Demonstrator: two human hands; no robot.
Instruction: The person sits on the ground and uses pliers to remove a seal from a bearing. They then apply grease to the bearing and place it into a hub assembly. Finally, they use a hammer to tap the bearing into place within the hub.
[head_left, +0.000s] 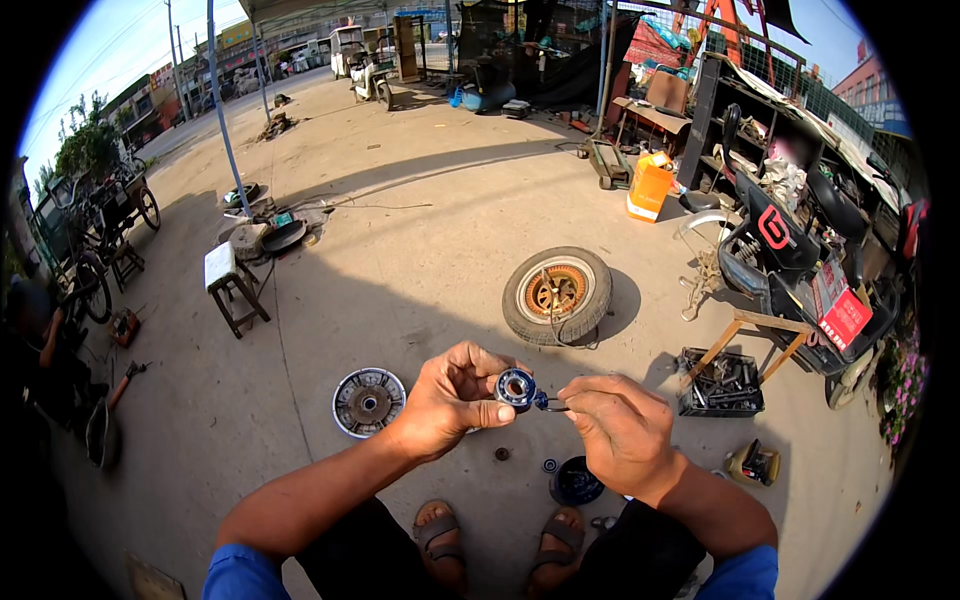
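My left hand (pixel 440 400) pinches a ball bearing (pixel 515 390) between thumb and fingers, its open face and dark blue grease showing. Held just to the right of it, my right hand (pixel 630 425) grips a thin dark tool (pixel 553 405). A blob of blue grease sits on the tool's tip, close against the bearing's edge. Below my right hand, a round dark pan (pixel 577 482) with blue in it lies on the ground, a small ring (pixel 549 466) beside it. To the left of my left hand lies a round metal wheel cover (pixel 368 403).
A tyre with a copper-wound hub (pixel 556 294) lies ahead. On the right are a black crate of tools (pixel 722 385), a wooden frame (pixel 770 322), an orange box (pixel 650 188) and a scooter (pixel 800 260). A stool (pixel 232 285) stands left; another person (pixel 45 340) sits at the far left.
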